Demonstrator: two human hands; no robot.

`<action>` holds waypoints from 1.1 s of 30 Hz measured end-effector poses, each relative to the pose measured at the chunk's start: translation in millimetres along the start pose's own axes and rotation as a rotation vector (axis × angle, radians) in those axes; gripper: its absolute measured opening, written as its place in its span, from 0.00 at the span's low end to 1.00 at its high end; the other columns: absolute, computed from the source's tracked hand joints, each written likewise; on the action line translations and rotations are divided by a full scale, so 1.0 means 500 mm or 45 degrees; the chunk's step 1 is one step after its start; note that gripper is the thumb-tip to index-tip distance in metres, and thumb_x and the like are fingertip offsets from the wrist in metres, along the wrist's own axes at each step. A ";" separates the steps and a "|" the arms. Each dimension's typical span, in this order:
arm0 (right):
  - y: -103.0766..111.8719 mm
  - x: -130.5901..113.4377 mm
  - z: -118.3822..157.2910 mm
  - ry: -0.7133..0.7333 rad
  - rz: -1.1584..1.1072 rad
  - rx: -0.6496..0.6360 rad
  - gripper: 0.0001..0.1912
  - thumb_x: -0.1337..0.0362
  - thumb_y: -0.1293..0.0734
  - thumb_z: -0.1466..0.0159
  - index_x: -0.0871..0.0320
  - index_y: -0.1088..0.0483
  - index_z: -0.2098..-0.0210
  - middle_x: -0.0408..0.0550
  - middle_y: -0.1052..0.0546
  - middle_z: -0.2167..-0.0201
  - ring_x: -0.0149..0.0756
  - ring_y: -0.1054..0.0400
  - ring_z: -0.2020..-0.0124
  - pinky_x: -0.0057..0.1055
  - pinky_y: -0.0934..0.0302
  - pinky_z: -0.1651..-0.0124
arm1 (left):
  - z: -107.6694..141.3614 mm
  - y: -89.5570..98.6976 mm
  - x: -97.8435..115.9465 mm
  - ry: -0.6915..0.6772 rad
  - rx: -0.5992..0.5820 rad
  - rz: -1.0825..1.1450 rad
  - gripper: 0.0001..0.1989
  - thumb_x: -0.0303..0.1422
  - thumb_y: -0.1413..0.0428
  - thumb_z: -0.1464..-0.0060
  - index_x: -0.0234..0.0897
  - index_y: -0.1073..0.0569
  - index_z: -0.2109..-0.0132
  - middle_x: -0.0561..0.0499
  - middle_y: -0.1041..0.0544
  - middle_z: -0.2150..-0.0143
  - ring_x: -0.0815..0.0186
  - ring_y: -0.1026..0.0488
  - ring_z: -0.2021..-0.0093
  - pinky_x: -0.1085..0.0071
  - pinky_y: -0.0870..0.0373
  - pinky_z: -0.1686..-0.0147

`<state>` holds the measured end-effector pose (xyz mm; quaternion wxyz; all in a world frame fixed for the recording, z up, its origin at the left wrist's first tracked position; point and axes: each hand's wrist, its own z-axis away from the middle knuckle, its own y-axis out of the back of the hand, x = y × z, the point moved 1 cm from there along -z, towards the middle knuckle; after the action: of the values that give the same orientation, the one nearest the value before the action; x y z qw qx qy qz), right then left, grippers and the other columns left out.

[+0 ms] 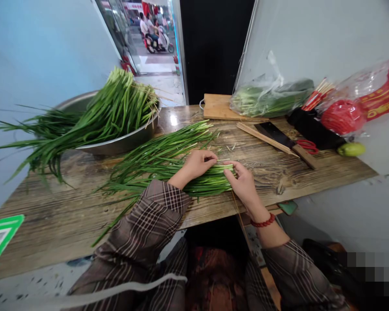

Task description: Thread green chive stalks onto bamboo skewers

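Note:
Long green chives (pixel 168 151) lie across the wooden table, their pale cut ends to the right and leafy tips to the left. My left hand (pixel 200 164) is over the bunch, thumb and forefinger pinched together close to the pale ends; what is between them is too small to make out. At the bunch's right end my right hand (pixel 241 178) has its thumb and fingers closed round the pale stem ends. A large metal bowl (pixel 116 144) at the left holds a big heap of chives (pixel 116 103), some hanging over its rim.
On the table (pixel 52 220) to the right are a cutting board (pixel 215 107), bagged greens (pixel 272 99), wooden skewers (pixel 266 138), a cleaver (pixel 274 133), red scissors (pixel 307 146), a red bundle (pixel 343 117) and a green vegetable (pixel 352 149). A green-framed code card (pixel 3 237) is front left.

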<state>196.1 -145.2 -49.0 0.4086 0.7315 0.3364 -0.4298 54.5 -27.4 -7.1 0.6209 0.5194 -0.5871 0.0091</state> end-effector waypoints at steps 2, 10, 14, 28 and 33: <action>-0.001 0.002 0.000 0.000 -0.017 -0.004 0.14 0.59 0.36 0.39 0.58 0.28 0.55 0.47 0.24 0.65 0.35 0.32 0.67 0.31 0.38 0.62 | 0.001 -0.001 0.004 0.008 -0.007 0.010 0.09 0.30 0.46 0.48 0.32 0.21 0.65 0.50 0.21 0.70 0.68 0.28 0.69 0.74 0.35 0.67; -0.002 -0.003 0.002 -0.018 -0.039 -0.003 0.14 0.59 0.36 0.38 0.58 0.28 0.55 0.48 0.23 0.65 0.35 0.31 0.67 0.32 0.37 0.61 | 0.003 -0.003 0.014 -0.011 -0.006 0.105 0.08 0.29 0.46 0.49 0.31 0.23 0.68 0.50 0.23 0.72 0.70 0.31 0.72 0.74 0.37 0.68; 0.000 -0.004 0.002 -0.027 -0.019 0.000 0.15 0.59 0.36 0.39 0.58 0.28 0.55 0.48 0.23 0.65 0.36 0.30 0.66 0.33 0.36 0.61 | 0.003 -0.004 0.015 -0.026 -0.008 0.136 0.07 0.29 0.46 0.49 0.31 0.23 0.68 0.50 0.23 0.72 0.70 0.30 0.71 0.74 0.36 0.68; -0.002 0.002 0.003 -0.046 -0.094 -0.007 0.15 0.58 0.36 0.38 0.58 0.29 0.55 0.49 0.23 0.63 0.36 0.29 0.64 0.33 0.36 0.59 | 0.004 -0.007 0.014 -0.027 0.010 0.148 0.07 0.28 0.45 0.49 0.31 0.22 0.66 0.49 0.22 0.70 0.69 0.29 0.70 0.74 0.34 0.67; -0.003 0.005 0.003 -0.029 -0.113 -0.006 0.15 0.58 0.36 0.38 0.58 0.29 0.55 0.50 0.22 0.62 0.37 0.28 0.63 0.33 0.36 0.58 | 0.004 -0.008 0.012 -0.038 -0.016 0.153 0.08 0.28 0.45 0.48 0.30 0.22 0.66 0.49 0.22 0.70 0.69 0.28 0.69 0.74 0.34 0.66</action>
<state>195.1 -145.7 -52.2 0.3949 0.7099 0.3648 -0.4551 57.4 -33.9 -5.4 0.6137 0.4793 -0.6265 0.0349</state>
